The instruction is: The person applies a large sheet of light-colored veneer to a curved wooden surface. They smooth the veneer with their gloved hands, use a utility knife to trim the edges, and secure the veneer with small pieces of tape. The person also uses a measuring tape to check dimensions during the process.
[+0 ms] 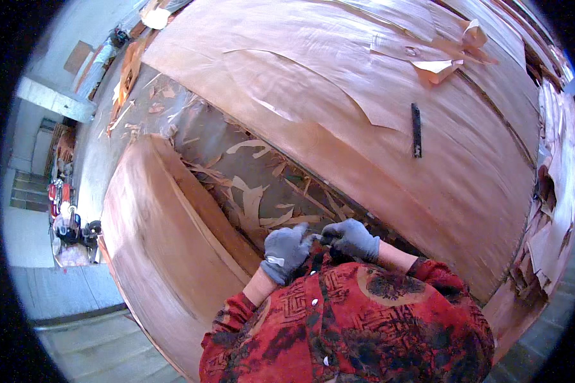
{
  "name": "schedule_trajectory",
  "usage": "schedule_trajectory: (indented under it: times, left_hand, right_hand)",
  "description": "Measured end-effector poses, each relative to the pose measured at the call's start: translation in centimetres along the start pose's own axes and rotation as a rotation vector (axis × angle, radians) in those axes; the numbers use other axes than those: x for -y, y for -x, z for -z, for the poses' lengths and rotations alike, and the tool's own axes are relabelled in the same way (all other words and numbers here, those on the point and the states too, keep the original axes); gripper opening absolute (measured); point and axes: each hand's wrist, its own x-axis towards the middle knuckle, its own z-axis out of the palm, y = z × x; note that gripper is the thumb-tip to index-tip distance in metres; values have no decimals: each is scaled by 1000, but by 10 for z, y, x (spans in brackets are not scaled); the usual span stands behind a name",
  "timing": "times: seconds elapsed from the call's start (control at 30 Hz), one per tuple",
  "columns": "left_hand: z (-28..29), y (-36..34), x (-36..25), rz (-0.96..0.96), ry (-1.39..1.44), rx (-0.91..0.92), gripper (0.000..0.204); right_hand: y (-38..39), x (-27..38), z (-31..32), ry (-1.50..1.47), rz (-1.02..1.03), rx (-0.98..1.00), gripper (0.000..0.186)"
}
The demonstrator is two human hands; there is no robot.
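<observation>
Both of my hands wear grey gloves and are close together in front of my red patterned jacket [364, 313], over the gap between two stacks of veneer. My left hand [286, 252] is closed, its fingertips pointing toward the right hand. My right hand [352, 240] is closed too, with curled, dark-tipped fingers. Whatever lies between the fingertips is too small to make out. Beyond the right hand spreads a large stack of thin wood veneer sheets [453, 198]. A flat black bar [416, 131] rests on it. To the left of my left hand stands a smaller veneer stack [153, 217].
Torn veneer scraps [252, 198] litter the floor between the stacks. A curled, torn flap [437, 69] sticks up from the large stack's far part. Ragged sheet edges [552, 185] hang at the right. A red motorbike [61, 191] is parked at the far left by the wall.
</observation>
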Motion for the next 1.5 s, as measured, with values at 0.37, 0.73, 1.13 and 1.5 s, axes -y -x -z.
schedule_trajectory:
  times: [0.37, 0.73, 1.13, 1.5]
  left_hand:
    - [17, -195, 81, -454, 107, -101, 71]
    - [-45, -329, 67, -937, 166, 20, 87]
    - [-50, -353, 55, -1004, 272, -30, 84]
    - [-73, -374, 24, -1049, 145, 50, 65]
  right_hand:
    - [-73, -7, 65, 132, 76, -516, 17]
    - [-60, 20, 39, -865, -306, -1273, 26]
    - [-122, -51, 115, -861, -374, -1299, 20]
    - [-142, -52, 137, -740, -639, -1174, 24]
